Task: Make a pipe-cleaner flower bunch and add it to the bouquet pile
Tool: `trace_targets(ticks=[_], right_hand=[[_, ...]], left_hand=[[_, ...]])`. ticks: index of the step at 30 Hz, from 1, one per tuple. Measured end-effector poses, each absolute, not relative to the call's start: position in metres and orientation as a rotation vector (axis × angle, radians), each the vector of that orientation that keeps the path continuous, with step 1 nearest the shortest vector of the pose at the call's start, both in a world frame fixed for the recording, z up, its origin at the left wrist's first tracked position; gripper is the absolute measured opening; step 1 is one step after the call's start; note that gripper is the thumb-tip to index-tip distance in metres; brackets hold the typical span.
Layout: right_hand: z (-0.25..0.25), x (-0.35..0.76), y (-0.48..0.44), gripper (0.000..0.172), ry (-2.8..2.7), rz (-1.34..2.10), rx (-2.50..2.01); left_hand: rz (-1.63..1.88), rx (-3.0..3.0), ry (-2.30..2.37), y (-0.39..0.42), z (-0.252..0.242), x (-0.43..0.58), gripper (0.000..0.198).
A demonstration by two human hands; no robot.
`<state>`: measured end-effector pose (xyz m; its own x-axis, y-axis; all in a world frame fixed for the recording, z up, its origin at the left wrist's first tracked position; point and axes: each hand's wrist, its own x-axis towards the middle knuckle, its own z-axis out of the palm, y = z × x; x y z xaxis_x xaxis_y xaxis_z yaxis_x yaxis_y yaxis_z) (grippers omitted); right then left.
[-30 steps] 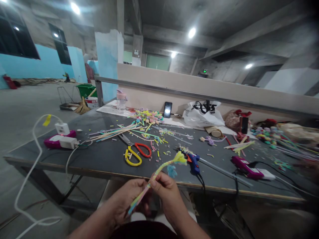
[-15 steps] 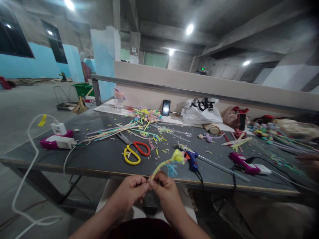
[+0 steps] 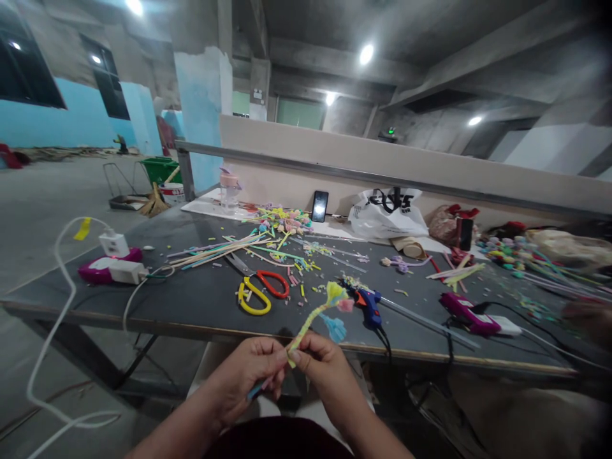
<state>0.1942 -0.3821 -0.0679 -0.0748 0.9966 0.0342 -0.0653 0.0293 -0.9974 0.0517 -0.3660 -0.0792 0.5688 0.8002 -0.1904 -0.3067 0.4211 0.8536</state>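
Over the table's front edge, a twisted pipe-cleaner flower stem (image 3: 308, 324) slants up to the right. Yellow (image 3: 336, 293), pink and blue (image 3: 336, 329) fuzzy flower heads are at its upper end. My left hand (image 3: 261, 366) is closed in a pinch on the lower part of the stem, with a bluish end poking out beneath its fingers. Right beside it, my right hand (image 3: 321, 366) pinches the same stem between thumb and fingers. Some of the stem is hidden by my fingers. Scissors (image 3: 254, 296) with one yellow and one red handle lie beyond my hands. A blue glue gun (image 3: 369, 307) rests to the right.
Loose pipe cleaners (image 3: 220, 251) and a pile of small fuzzy pieces (image 3: 282, 220) cover the middle. Purple power strips (image 3: 100, 270) sit at both sides. A phone (image 3: 319, 206) leans at the back near a white bag (image 3: 388, 213). Another person's blurred hand (image 3: 590, 317) is at far right.
The flower heads have swung slightly, and the blue one sits a little lower. A short stem tip and a bluish end now show below my fingers. Both hands stay pinched together.
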Motion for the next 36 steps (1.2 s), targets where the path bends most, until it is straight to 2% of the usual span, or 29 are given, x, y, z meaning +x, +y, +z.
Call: trace_targets(ticks=[7,16,22,36], right_hand=[[-0.068,0.201,-0.384,0.017,-1.365,1.011,-1.258],[-0.063,0.203,-0.383,0.017,-1.461,0.832,-1.291],[-0.062,0.201,-0.384,0.016,-1.442,0.839,-1.32],[-0.055,0.2,-0.387,0.016,-1.485,0.843,-1.386]], left_hand=[[0.728,0.999,0.791,-0.365,-0.074,0.047,0.033],[0.83,1.609,0.925,-0.365,-0.065,0.031,0.008],[0.832,1.881,0.939,-0.366,-0.064,0.032,0.011],[0.789,2.03,0.932,-0.365,-0.056,0.033,0.009]])
